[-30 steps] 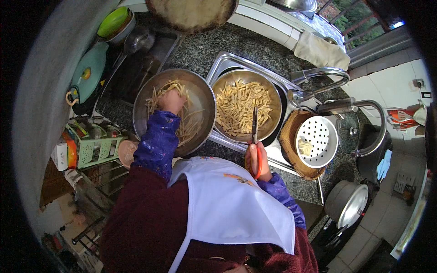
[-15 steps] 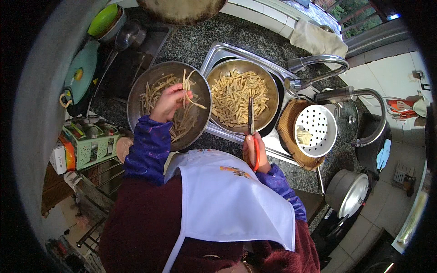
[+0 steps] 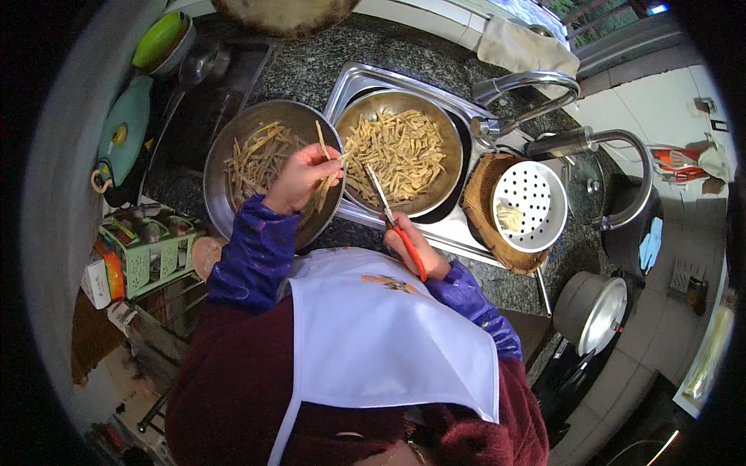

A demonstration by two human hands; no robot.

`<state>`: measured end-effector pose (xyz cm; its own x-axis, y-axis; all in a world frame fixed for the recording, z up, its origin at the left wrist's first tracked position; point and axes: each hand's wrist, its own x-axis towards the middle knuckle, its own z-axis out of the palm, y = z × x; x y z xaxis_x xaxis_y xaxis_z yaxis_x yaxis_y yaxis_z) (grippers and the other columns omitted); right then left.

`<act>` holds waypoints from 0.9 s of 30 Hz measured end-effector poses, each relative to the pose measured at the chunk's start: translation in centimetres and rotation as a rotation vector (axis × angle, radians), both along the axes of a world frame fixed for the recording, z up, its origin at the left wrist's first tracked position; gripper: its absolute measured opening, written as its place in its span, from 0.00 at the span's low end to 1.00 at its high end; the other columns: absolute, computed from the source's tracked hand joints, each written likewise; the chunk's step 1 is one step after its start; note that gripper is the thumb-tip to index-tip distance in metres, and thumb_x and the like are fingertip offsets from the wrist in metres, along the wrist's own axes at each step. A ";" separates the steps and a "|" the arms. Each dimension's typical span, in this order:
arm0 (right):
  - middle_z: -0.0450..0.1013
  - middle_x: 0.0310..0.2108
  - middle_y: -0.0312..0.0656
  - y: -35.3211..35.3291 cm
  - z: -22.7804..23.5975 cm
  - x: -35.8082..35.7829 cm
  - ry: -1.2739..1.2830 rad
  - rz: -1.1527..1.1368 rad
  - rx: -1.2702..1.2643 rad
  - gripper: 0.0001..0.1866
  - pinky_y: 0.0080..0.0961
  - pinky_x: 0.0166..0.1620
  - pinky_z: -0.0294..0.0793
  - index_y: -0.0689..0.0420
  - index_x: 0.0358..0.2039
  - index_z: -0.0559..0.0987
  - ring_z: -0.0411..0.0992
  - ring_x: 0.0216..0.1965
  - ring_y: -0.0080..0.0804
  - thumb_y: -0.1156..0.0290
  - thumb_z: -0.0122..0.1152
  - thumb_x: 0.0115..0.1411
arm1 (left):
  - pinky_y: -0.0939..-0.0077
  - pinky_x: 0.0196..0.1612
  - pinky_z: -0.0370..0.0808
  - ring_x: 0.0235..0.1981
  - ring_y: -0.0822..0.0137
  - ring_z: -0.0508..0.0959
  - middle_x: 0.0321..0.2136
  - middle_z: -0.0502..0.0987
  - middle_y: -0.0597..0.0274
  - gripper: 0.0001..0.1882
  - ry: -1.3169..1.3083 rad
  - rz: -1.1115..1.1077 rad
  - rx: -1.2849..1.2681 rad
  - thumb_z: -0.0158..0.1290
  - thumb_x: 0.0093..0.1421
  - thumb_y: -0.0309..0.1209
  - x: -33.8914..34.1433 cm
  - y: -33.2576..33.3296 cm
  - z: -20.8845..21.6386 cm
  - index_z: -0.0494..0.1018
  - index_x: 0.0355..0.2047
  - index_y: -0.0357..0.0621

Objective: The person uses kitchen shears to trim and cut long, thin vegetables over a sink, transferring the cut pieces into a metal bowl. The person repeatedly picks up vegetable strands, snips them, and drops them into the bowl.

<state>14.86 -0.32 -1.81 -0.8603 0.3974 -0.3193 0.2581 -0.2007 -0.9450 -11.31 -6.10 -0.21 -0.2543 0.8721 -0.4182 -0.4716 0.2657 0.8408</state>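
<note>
My left hand (image 3: 307,177) pinches a small bunch of thin tan dried strips (image 3: 323,144) over the right side of the wide metal bowl (image 3: 214,180). More long strips (image 3: 264,155) lie in that bowl. In my right hand (image 3: 409,247) is a pair of scissors (image 3: 413,253) with red handles. Their blades point up and left, over the near left part of a second metal bowl (image 3: 451,144). Short cut pieces (image 3: 400,151) of the same tan strips fill much of this second bowl, which sits over the sink. The scissor tips are close to the held strips, seemingly apart from them.
A white perforated colander (image 3: 552,221) holding a pale lump sits on a wicker basket (image 3: 478,194) right of the bowls. Two curved taps (image 3: 571,85) rise behind it. A lidded pot (image 3: 594,311) stands at right, a green basket (image 3: 155,260) at left.
My left hand has turned, bringing the strips lower and toward the second bowl. The scissors have swung left, their tips now nearer the strips. The whole view has shifted slightly.
</note>
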 end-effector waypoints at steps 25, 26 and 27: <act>0.60 0.17 0.30 -0.4 0.1 -0.2 0.091 -0.500 -0.184 0.16 0.12 0.17 0.55 0.58 0.38 0.66 0.56 0.15 0.15 0.57 0.47 0.60 | 0.78 0.36 0.74 0.32 0.70 0.76 0.33 0.75 0.56 0.15 -0.050 -0.186 -0.091 0.51 0.56 0.24 5.1 2.1 1.7 0.64 0.43 0.36; 0.60 0.17 0.29 -0.4 0.2 -0.2 0.082 -0.506 -0.190 0.16 0.12 0.17 0.55 0.59 0.38 0.67 0.56 0.15 0.15 0.57 0.47 0.60 | 0.79 0.35 0.74 0.32 0.70 0.76 0.33 0.75 0.57 0.14 -0.043 -0.157 -0.082 0.51 0.55 0.25 5.1 2.1 1.6 0.65 0.42 0.37; 0.60 0.16 0.29 -0.3 0.3 0.0 0.073 -0.513 -0.195 0.16 0.12 0.17 0.55 0.59 0.38 0.67 0.56 0.15 0.15 0.58 0.47 0.60 | 0.80 0.35 0.74 0.32 0.71 0.76 0.33 0.75 0.58 0.13 -0.037 -0.128 -0.073 0.51 0.55 0.25 5.1 2.1 1.3 0.66 0.41 0.37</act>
<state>14.84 -0.65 -1.54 -0.5947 0.7105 -0.3763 0.0168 -0.4569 -0.8893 -6.16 -4.03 1.05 -0.1262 0.8631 -0.4890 -0.4598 0.3859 0.7998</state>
